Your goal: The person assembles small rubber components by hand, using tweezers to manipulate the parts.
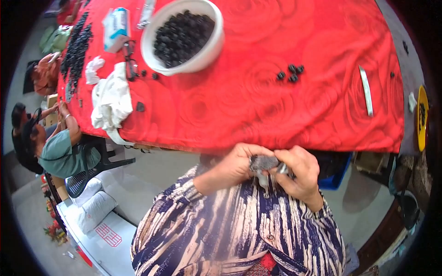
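Observation:
My left hand [237, 165] and my right hand [299, 172] meet below the near edge of a table with a red rose-patterned cloth [276, 110]. Between them they grip a small dark grey piece with a pale tab hanging from it [263, 166]. Its exact kind is too blurred to tell. A few small black round pieces [290, 72] lie loose on the cloth beyond my hands. A white bowl [212, 48] full of the same black pieces stands farther back.
A metal strip [366, 89] lies on the cloth at the right. White cloth [110, 99], a tissue pack [115, 27] and rows of black pieces [76, 48] are at the left. Two other people [50, 147] sit at the left. A yellow dish [421, 117] is far right.

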`<action>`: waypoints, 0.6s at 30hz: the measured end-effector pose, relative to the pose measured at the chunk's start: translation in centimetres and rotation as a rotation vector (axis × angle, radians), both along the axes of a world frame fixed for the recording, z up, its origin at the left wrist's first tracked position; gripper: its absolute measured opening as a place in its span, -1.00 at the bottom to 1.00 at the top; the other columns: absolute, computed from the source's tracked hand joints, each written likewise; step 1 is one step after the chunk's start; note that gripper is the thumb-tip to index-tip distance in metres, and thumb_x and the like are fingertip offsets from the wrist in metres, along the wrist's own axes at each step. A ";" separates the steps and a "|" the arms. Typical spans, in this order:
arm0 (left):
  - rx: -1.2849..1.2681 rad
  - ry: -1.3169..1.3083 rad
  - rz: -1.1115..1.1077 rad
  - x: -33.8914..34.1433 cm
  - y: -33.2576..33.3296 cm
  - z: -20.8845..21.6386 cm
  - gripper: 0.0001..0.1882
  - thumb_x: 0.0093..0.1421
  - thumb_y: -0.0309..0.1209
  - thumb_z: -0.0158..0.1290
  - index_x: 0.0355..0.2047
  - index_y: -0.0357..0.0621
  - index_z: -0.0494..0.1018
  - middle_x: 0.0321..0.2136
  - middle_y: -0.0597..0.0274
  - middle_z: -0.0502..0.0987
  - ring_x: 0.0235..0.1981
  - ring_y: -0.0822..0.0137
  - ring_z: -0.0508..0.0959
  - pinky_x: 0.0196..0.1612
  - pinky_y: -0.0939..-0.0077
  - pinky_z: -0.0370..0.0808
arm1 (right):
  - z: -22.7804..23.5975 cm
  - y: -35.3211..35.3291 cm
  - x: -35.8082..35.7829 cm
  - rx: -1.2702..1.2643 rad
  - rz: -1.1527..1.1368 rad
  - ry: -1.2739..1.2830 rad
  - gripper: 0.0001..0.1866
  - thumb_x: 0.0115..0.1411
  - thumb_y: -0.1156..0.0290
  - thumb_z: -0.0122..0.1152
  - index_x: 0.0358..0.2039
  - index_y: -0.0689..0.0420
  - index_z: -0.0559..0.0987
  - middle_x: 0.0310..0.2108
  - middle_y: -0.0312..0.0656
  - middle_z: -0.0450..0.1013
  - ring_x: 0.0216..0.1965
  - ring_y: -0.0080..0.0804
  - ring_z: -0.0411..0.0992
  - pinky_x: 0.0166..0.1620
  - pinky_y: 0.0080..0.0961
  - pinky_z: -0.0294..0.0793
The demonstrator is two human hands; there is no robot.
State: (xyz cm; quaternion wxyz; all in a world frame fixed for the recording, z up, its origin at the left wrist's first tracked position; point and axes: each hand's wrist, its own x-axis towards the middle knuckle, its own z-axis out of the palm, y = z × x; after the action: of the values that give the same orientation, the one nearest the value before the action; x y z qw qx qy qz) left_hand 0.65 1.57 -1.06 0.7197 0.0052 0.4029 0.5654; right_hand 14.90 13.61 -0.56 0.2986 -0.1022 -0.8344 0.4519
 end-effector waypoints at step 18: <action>0.140 0.188 -0.038 -0.2 -0.8 0.0 -0.80 0.15 -0.49 0.04 -0.21 -0.28 0.48 -0.38 0.31 0.52 -0.36 0.56 0.47 -0.30 0.70 0.40 | -0.3 -1.2 -0.8 0.203 -0.063 0.177 -0.69 -0.13 0.60 0.31 -0.31 0.27 0.46 -0.67 -0.26 0.29 -0.72 -0.41 0.23 -0.63 -0.47 0.16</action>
State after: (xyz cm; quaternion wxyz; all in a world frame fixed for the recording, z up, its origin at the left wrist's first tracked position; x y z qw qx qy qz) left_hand 0.49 0.76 -1.10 0.6871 0.1161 0.4280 0.5755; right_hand 14.08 12.40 -0.89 0.3936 -0.0573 -0.8427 0.3628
